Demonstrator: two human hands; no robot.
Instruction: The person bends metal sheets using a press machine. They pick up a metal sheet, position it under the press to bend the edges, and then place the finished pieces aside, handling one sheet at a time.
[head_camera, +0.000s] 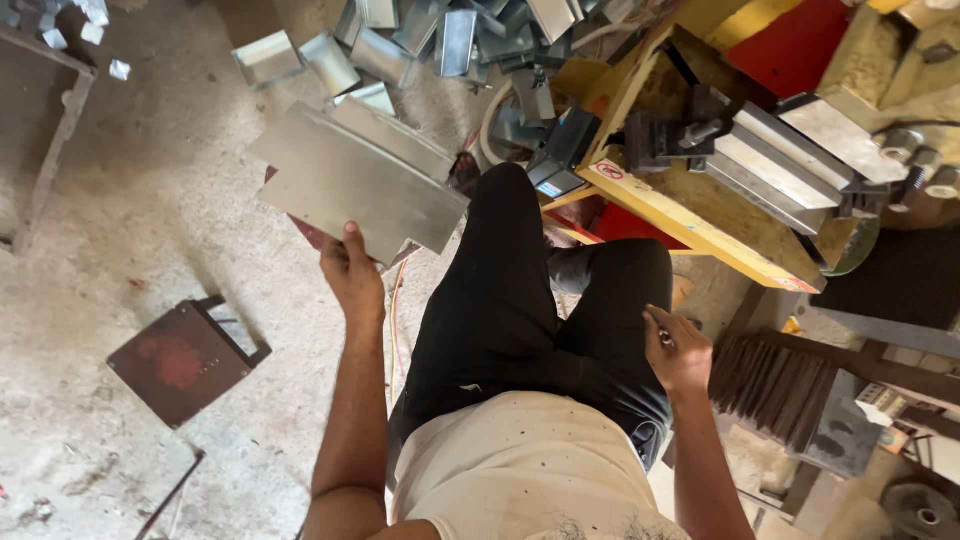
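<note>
A: Item one, hand poses?

B: Left hand (352, 272) was raised at arm's length toward 11 o'clock of the body, forearm bare and nearly straight. Right hand (678, 350) was held lower, at 3 o'clock, beside the right thigh of the black trousers (520, 300).

A: Item two, floor and surroundings?

B: Dusty grey concrete floor (170, 200). A rusty square steel plate (180, 360) lay at 9 o'clock. A heap of bent shiny sheet-metal channels (430, 35) sat at 12 o'clock. A yellow-framed bench machine with grey steel blocks (720, 170) stood at 2 o'clock, and a dark ribbed stack (780, 385) at 4 o'clock.

A: Item three, fingers and contents?

B: Left fingers were closed on the near edge of a flat grey galvanised sheet-metal panel (350, 180), thumb on top; the panel was tilted, off the floor, at 11 o'clock, well apart from the machine. Right fingers were curled narrow around a small dark object (662, 338), too small to identify.
</note>
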